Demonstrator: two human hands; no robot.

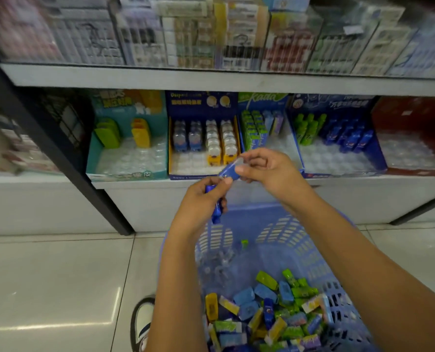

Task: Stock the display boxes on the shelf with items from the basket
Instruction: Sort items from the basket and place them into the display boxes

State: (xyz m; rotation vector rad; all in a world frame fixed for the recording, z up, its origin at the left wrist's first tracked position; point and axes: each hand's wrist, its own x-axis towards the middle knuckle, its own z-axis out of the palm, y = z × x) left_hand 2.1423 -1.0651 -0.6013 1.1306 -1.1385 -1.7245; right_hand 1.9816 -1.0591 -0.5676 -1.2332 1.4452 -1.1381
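Right hand (267, 168) raised before the shelf (351, 181), thumb and fingertips pinching the upper end of a small blue item (227, 172). Left hand (202, 201) just below and to the left, fingers curled round a spare stack (217, 208) of like blue pieces, thumb tip seemingly touching the lower end of the pinched one. Long axis of the pinched piece slanting up and to the right, from left thumb toward right fingers; that of the spare stack close to upright, lower end pointing down at the basket (282, 232).

Matching stock visible in the blue box (381, 158) on the shelf: a blue row (348, 138) standing at the back right, a green row (310, 130) beside it, bare clear cells in front. That box up and to the right of the pinched piece, past the right hand, so right hand the nearer of the two and likely the one to carry it over. Probably a need to turn the piece upright to match the row.

Basket directly below both forearms, mixed loose pieces (275, 313) heaped in its near end.
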